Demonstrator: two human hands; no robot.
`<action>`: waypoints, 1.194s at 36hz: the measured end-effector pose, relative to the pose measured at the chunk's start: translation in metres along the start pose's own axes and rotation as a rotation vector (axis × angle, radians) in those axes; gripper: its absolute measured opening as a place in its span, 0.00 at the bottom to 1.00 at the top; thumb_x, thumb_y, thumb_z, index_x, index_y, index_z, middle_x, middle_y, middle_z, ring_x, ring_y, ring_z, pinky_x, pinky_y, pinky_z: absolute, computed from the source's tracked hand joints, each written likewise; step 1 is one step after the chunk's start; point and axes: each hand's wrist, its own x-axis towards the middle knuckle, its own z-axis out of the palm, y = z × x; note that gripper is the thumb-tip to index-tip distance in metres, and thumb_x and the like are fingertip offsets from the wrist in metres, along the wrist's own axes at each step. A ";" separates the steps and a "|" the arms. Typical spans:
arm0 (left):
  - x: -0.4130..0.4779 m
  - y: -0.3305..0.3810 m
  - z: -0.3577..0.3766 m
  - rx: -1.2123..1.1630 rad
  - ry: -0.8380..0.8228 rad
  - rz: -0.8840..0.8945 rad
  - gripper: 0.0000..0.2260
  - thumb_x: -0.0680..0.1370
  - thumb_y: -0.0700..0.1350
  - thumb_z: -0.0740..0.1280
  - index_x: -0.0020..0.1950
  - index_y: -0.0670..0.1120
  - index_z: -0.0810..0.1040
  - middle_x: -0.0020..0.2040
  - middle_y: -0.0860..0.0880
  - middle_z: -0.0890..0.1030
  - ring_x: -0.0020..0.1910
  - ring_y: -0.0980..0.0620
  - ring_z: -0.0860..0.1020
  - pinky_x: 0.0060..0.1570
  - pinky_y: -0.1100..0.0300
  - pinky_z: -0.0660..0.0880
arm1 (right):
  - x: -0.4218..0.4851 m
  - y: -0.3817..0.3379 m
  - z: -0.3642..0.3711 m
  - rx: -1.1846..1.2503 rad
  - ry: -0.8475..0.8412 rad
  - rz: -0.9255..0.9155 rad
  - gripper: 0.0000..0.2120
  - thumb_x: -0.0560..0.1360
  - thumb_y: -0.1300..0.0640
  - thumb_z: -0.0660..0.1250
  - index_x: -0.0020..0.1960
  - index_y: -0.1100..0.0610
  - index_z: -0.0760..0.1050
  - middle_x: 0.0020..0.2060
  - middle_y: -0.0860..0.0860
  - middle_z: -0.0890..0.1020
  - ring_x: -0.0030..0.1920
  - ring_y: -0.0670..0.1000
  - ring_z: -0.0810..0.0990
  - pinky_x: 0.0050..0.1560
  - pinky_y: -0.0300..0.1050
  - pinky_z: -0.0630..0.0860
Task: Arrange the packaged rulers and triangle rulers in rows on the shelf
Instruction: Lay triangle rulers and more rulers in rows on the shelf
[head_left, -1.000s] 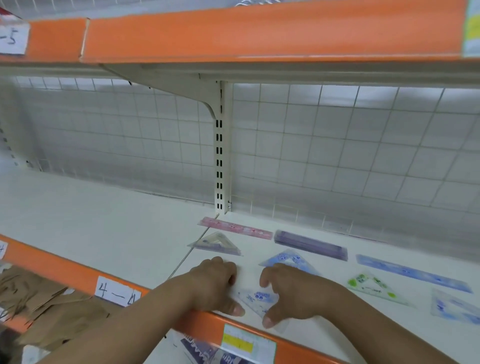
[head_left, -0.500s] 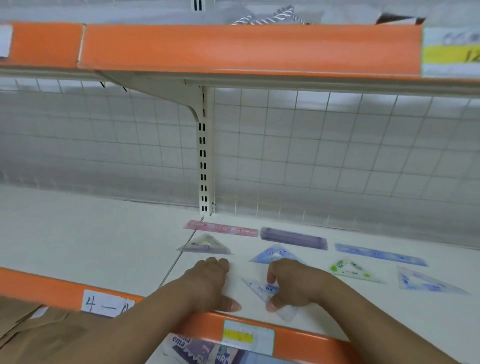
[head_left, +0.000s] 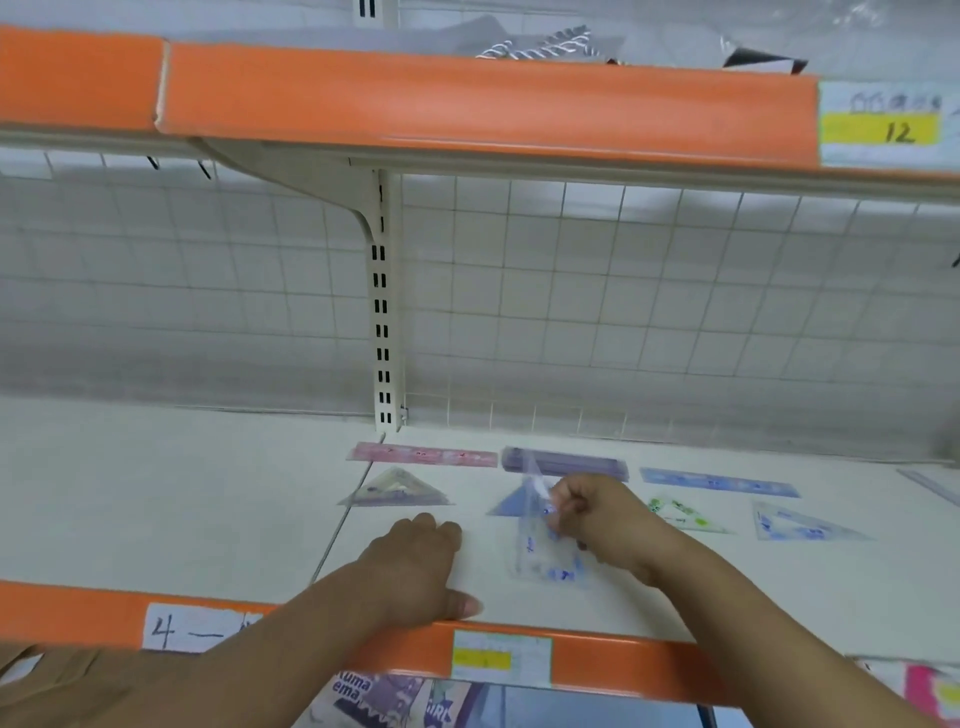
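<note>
Right grip (head_left: 602, 519) closed in a pinch on the held triangle ruler (head_left: 545, 553), a clear packet printed in blue; the packet stands tilted, one corner rising beyond the fingers, its broad lower part hanging to the left of the grip and nearer the person; whether that lower edge touches the shelf (head_left: 156, 493) cannot be told through the blur. The tilt probably frees the flat packet from the surface so that it can be turned before it is laid down.

Left grip (head_left: 415, 571) holds nothing; fingers loosely curled, it rests on the shelf just behind the orange lip (head_left: 623, 660), to the left of the held packet and apart from it, probably as a brace.

Beyond both grips lie two rows: at the back the pink ruler (head_left: 421, 456), purple ruler (head_left: 566, 462) and blue ruler (head_left: 719, 482), end to end; in front of them the grey triangle ruler (head_left: 395, 488), the blue triangle ruler (head_left: 506, 506) just behind the held packet, the green triangle ruler (head_left: 680, 514) and the clear triangle ruler (head_left: 800, 525) to the right of the right grip. Long pieces at the back keep the short ones reachable; the held packet seems meant to start a nearer row.
</note>
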 end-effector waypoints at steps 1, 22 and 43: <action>0.001 0.001 0.000 0.004 -0.003 0.010 0.31 0.75 0.61 0.66 0.71 0.48 0.62 0.66 0.46 0.66 0.66 0.46 0.66 0.64 0.52 0.67 | -0.003 0.001 -0.001 0.081 0.013 0.029 0.11 0.75 0.66 0.65 0.37 0.54 0.70 0.32 0.49 0.78 0.30 0.46 0.71 0.28 0.37 0.67; 0.018 0.030 0.001 0.068 -0.034 0.241 0.29 0.76 0.62 0.64 0.71 0.49 0.63 0.66 0.47 0.66 0.67 0.47 0.65 0.64 0.53 0.68 | -0.050 0.034 -0.009 0.613 0.503 0.314 0.07 0.77 0.68 0.60 0.40 0.61 0.70 0.31 0.58 0.79 0.28 0.53 0.75 0.34 0.48 0.78; 0.045 0.100 0.005 0.057 -0.020 0.326 0.27 0.77 0.61 0.63 0.71 0.49 0.65 0.68 0.47 0.67 0.66 0.49 0.68 0.63 0.55 0.70 | -0.073 0.072 -0.060 0.800 0.619 0.308 0.03 0.78 0.66 0.62 0.46 0.61 0.72 0.29 0.55 0.76 0.27 0.50 0.77 0.27 0.41 0.76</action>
